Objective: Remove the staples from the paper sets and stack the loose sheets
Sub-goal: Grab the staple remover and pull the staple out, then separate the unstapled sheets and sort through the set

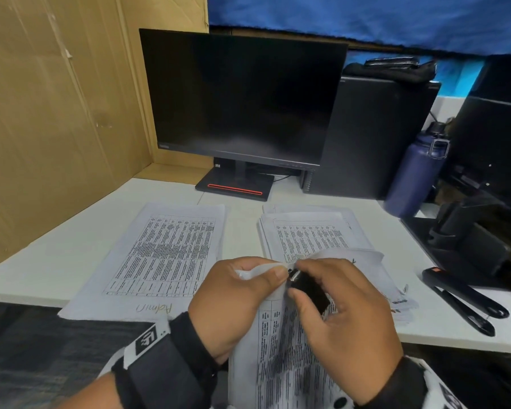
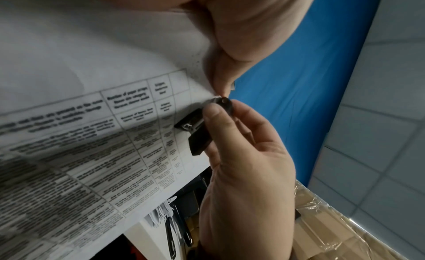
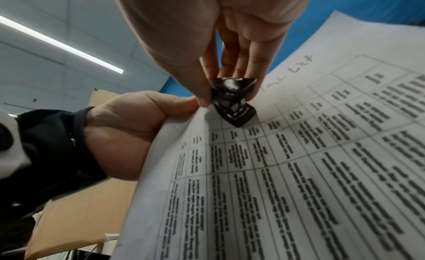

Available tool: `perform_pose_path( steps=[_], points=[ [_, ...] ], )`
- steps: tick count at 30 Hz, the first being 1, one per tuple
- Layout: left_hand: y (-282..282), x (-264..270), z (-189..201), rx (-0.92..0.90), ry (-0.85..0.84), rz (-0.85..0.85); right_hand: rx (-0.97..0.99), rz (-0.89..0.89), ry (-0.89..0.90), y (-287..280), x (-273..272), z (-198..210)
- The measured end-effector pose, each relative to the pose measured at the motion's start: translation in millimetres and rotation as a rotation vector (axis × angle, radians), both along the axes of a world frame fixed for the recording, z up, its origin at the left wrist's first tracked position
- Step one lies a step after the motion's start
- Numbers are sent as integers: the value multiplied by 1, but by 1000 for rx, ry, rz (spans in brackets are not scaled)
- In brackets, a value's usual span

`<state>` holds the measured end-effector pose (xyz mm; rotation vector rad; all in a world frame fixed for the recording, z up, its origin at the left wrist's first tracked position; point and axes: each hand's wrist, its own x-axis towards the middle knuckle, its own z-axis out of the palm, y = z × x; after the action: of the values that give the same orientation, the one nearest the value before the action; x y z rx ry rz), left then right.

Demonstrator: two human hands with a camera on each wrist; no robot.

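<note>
Remover point(image 1: 309, 287) pinched in my right hand point(image 1: 347, 317) bites the corner of the set point(image 1: 281, 364), which my left hand point(image 1: 236, 302) pinches taut above the surface point(image 1: 71, 246) so the staple lifts cleanly.

This is an office. A dark computer screen point(image 1: 242, 98) and a black computer box point(image 1: 369, 137) stand on a white table point(image 1: 56, 246), with printed papers point(image 1: 165, 255) and ceiling tiles point(image 3: 46, 67) above.

Two hands point(image 1: 236, 302), one staple remover point(image 1: 307, 287), three paper piles point(image 1: 165, 255), one monitor point(image 1: 242, 98).
</note>
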<state>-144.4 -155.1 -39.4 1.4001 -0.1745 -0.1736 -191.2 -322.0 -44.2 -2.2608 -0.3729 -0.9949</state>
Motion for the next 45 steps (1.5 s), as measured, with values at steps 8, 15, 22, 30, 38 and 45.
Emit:
perform_pose_path(
  steps=[8, 15, 22, 30, 38, 45],
  points=[
    [3, 4, 1, -36, 59, -16, 359, 102, 296, 0, 3, 3],
    [6, 9, 3, -90, 117, -39, 540, 205, 443, -4, 7, 7],
    [6, 13, -5, -2, 94, -42, 417, 212, 500, -16, 14, 10],
    [25, 31, -4, 37, 139, 75, -9, -127, 218, -67, 28, 17],
    [44, 44, -2, -13, 242, 77, -116, -712, 795, -152, 44, 0],
    [40, 40, 2, -1, 238, 47, -183, -762, 757, -165, 42, 0]
  ],
)
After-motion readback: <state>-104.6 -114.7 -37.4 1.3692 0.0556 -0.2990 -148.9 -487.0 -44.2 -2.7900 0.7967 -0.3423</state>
